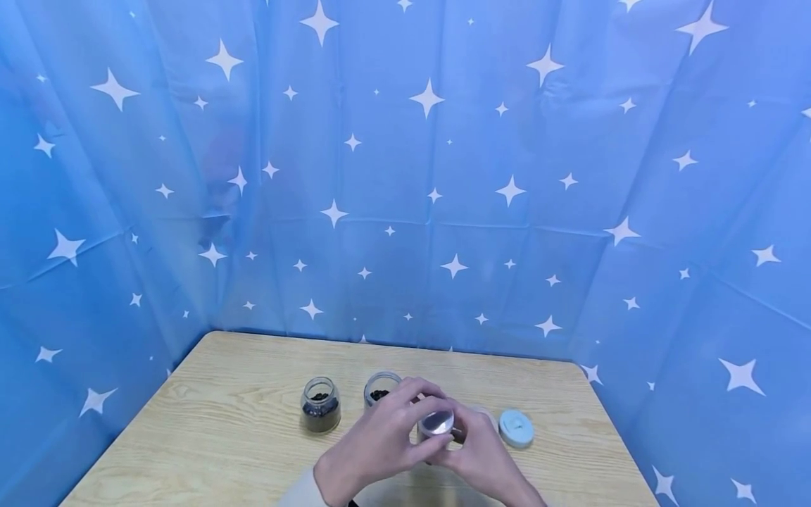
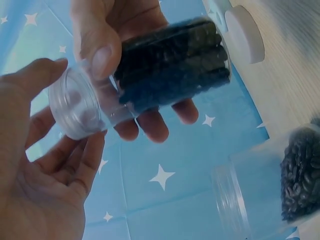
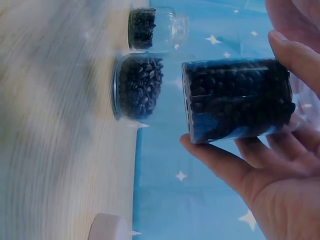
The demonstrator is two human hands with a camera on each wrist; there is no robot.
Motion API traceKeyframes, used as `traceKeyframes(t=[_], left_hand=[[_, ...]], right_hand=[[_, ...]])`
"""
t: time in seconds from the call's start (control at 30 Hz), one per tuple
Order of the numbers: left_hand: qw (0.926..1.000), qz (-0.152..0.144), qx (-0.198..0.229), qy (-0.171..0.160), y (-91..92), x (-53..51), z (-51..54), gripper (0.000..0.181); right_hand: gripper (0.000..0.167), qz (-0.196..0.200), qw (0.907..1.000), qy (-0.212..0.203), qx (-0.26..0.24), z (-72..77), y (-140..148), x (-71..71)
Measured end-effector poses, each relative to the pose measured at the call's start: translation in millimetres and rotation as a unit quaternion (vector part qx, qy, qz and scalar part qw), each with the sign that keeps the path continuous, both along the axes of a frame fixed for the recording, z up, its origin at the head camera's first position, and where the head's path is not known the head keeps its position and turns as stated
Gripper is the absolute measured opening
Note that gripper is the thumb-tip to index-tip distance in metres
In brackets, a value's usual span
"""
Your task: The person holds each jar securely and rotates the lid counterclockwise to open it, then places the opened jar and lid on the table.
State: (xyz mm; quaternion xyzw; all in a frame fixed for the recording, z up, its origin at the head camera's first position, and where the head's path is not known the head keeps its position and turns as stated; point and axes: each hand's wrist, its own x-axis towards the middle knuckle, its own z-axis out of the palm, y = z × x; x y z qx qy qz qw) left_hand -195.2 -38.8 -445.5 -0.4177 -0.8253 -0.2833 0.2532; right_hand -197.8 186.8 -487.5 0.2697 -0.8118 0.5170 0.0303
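A clear jar of dark beans (image 2: 172,65) is raised above the table and tilted. My right hand (image 3: 280,175) grips its body, thumb on one side and fingers along the other. At the jar's clear top (image 2: 75,102), my left hand (image 2: 45,155) curls its thumb and fingers round the rim. In the head view the top has a silvery shine (image 1: 438,422) between my left hand (image 1: 393,426) and right hand (image 1: 481,454). Whether this top is a separate lid I cannot tell.
To the left stand two open glass jars of dark beans, a small jar (image 1: 320,415) and a second jar (image 1: 379,384) partly behind my left hand. A pale blue lid (image 1: 516,428) lies at right beside a whitish lid (image 2: 247,37). A starry curtain (image 1: 405,176) hangs behind the table.
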Motion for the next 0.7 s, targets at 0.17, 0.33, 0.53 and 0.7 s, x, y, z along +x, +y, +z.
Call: traceKeyframes(t=[0.17, 0.33, 0.53, 0.7], left_hand=[[0.9977, 0.024, 0.025, 0.057, 4.3, -1.9, -2.5, 0.034], [0.9955, 0.037, 0.037, 0.079, 7.2, -3.4, -3.2, 0.033], [0.9970, 0.040, 0.034, 0.056, 7.9, -0.9, -3.9, 0.032], [0.9976, 0.040, 0.035, 0.045, 8.0, 0.4, -6.2, 0.034]], right_hand=[[0.056, -0.012, 0.9997, 0.019, -0.002, -2.2, -2.0, 0.1], [0.060, -0.019, 0.9994, 0.027, -0.012, -3.4, -2.8, -1.1], [0.059, -0.017, 0.9995, 0.026, -0.008, -4.5, -2.6, -0.3], [0.058, -0.015, 0.9995, 0.026, -0.003, -5.4, -2.8, 0.8]])
